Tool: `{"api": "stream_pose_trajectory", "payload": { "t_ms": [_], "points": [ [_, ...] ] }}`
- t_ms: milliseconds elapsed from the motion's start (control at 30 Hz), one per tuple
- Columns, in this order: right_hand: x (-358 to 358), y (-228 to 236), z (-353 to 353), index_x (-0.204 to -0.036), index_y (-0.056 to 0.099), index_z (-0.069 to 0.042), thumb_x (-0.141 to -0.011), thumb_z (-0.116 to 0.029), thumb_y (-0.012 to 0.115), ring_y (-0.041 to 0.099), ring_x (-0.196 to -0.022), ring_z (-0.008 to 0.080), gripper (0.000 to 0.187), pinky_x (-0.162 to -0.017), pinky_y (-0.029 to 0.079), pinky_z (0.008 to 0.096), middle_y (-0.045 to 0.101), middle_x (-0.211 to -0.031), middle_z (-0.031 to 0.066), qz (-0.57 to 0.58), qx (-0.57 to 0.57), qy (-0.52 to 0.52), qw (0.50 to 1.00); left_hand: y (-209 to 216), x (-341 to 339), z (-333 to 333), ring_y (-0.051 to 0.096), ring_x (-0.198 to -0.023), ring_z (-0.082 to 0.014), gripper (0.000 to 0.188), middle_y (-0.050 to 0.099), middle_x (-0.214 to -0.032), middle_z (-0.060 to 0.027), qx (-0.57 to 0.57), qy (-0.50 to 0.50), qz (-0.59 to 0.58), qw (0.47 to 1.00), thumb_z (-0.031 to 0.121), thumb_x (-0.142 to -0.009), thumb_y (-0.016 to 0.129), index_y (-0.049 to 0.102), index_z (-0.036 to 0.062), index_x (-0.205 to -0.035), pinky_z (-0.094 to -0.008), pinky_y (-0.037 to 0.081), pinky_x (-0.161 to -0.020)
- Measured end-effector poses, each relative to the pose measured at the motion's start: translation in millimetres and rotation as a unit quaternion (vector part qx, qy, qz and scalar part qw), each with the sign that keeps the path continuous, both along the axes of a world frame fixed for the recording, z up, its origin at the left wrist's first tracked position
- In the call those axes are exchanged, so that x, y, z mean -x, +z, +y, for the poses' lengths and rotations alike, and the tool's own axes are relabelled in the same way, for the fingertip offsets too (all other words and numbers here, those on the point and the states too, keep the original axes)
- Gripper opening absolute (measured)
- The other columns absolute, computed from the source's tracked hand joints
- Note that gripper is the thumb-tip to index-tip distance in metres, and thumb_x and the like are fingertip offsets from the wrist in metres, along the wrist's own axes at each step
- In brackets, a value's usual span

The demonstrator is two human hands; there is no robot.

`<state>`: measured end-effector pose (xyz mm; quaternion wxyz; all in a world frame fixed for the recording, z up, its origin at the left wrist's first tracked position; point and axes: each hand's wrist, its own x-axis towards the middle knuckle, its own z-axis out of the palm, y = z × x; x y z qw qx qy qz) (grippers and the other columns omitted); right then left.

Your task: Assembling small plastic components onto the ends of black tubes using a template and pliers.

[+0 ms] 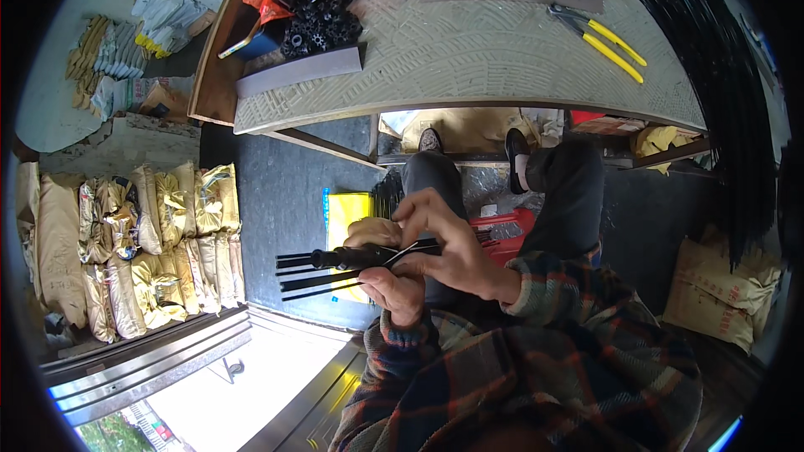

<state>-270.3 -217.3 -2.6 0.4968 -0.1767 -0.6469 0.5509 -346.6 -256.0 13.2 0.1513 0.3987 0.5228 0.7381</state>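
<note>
A worker's left hand (400,300) is wrapped around a bundle of slim black rods (306,284), thumb in front and fingers behind, with black tubular fittings (325,259) lying among them. The right hand (461,255) is half curled over the same bundle, its thumb beside a thin, pale-edged strip (404,253); whether it is pinching anything cannot be told from this angle. The work sits between the two hands, above the lap, rod ends jutting out to the left.

Good handling here would seem to call for a firm left grip near the fittings, rods kept parallel, and only light, fingertip pressure from the right. The free ends, unsupported, could splay or snag.

Just beyond the left hand lies a yellow packet (350,209); near the right, a red plastic object (507,226). Farther ahead of both hands, the desk (502,59) carries yellow-handled pliers (611,57) toward the right and a heap of black parts (314,17) toward the left. Filled sacks (159,259) stand well off to the left.
</note>
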Motion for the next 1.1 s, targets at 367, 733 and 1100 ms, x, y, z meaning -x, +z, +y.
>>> {"api": "stream_pose_trajectory", "payload": {
  "t_ms": [367, 733, 1100],
  "points": [
    [-0.9, -10.6, 7.4, -0.097, 0.046, -0.007, -0.069, -0.006, 0.077, 0.049, -0.091, 0.0082, 0.042, -0.076, 0.042, 0.0231, 0.047, -0.101, 0.0025, 0.082, 0.348, 0.246, 0.901, -3.0, -3.2, -3.9, 0.039, -0.069, -0.0138, 0.054, 0.037, -0.078, -0.0050, -0.029, -0.025, -0.024, 0.999, 0.058, -0.090, 0.038, 0.042, 0.0051, -0.079, -0.0258, 0.036, -0.063],
    [-1.5, -16.1, 18.6, -0.107, 0.046, -0.007, -0.072, -0.013, 0.076, 0.047, -0.085, 0.0056, 0.047, -0.074, 0.041, 0.0196, 0.049, -0.094, -0.0007, 0.131, 0.416, 0.319, 0.841, 13.8, 10.3, -5.6, 0.047, -0.074, -0.0166, 0.026, 0.045, -0.084, -0.0072, 0.082, -0.144, 0.116, 0.979, 0.023, -0.083, 0.057, 0.044, 0.0021, -0.090, -0.0302, 0.040, -0.072],
    [-155.5, 39.8, 135.6, -0.100, 0.056, -0.003, -0.079, -0.013, 0.063, 0.056, -0.096, 0.0302, 0.025, -0.083, 0.044, 0.0362, 0.057, -0.104, 0.0140, -0.310, -0.198, -0.317, 0.874, 10.9, -17.6, 35.4, 0.049, -0.073, -0.0206, 0.027, 0.050, -0.080, -0.0103, 0.070, -0.191, 0.185, 0.962, -0.006, -0.076, 0.058, 0.047, 0.0002, -0.100, -0.0304, 0.039, -0.068]
  ]
}}
